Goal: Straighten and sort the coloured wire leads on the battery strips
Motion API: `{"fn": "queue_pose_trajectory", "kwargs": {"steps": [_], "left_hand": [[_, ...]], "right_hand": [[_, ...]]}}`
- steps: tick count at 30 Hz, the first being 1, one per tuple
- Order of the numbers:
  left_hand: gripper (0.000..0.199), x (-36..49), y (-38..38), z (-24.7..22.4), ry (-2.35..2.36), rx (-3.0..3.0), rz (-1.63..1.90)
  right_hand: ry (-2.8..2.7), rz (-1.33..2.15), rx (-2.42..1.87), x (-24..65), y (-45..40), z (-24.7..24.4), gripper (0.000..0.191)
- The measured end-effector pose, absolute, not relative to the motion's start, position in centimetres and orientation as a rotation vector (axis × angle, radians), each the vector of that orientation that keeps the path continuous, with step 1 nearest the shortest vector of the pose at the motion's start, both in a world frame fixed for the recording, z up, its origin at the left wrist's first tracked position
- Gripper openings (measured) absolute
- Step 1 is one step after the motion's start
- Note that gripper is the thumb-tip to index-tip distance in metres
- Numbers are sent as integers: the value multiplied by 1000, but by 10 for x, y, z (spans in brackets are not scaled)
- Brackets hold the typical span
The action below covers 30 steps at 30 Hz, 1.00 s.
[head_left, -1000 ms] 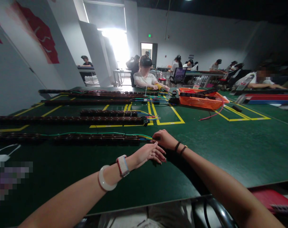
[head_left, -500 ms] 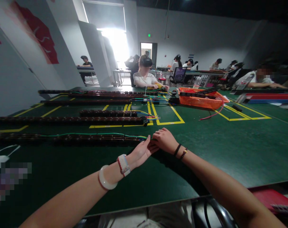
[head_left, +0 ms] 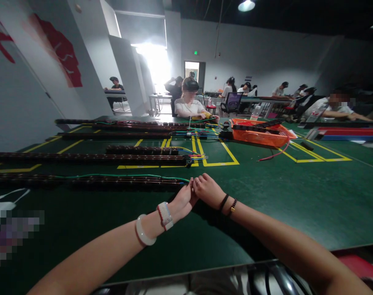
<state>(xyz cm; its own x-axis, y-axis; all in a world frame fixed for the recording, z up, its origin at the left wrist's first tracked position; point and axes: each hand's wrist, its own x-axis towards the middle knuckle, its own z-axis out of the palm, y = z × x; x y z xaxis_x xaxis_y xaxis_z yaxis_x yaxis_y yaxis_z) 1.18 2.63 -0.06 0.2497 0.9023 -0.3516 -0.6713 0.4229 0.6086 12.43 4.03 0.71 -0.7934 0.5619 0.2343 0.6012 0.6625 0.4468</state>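
My left hand (head_left: 183, 200), with a watch and a white bangle on its wrist, is closed in a pinch at the right end of the nearest long black strip (head_left: 125, 181). A green wire (head_left: 137, 175) runs along the top of this strip and reaches my left fingertips. Against them presses my right hand (head_left: 208, 190), its fingers curled and closed. What lies between the right fingers is hidden. Blue wire ends (head_left: 182, 183) show just left of my hands.
More black strips (head_left: 82, 157) with coloured wire ends lie beyond on the green table (head_left: 281, 205). An orange basket (head_left: 260, 137) holds black parts, and a pink wire (head_left: 274, 156) hangs from it. Across the table sits a person (head_left: 189, 106). Yellow tape lines (head_left: 221, 164) mark the tabletop.
Both hands have shifted slightly left and closed in on each other. The left fingers, more extended before, are now pinched at the wire end. The view has tilted up a little.
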Motion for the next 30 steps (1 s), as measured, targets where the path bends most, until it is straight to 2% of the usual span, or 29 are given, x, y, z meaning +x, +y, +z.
{"fn": "queue_pose_trajectory", "kwargs": {"steps": [4,12,20,25,30], "left_hand": [[19,11,28,-6,716,360,1126],[18,7,28,-7,687,404,1085],[15,4,27,-11,637,468,1082],[16,3,29,-14,631,470,1077],[20,3,30,-14,592,478,1044]], "right_hand": [[-2762,-718,-973,129,40,10,22],[-2601,-176,-981,158,44,23,28],[-2757,-339,-982,162,45,21,28],[-2786,-492,-1019,160,43,25,20],[-2779,-433,-1056,158,41,26,14]]}}
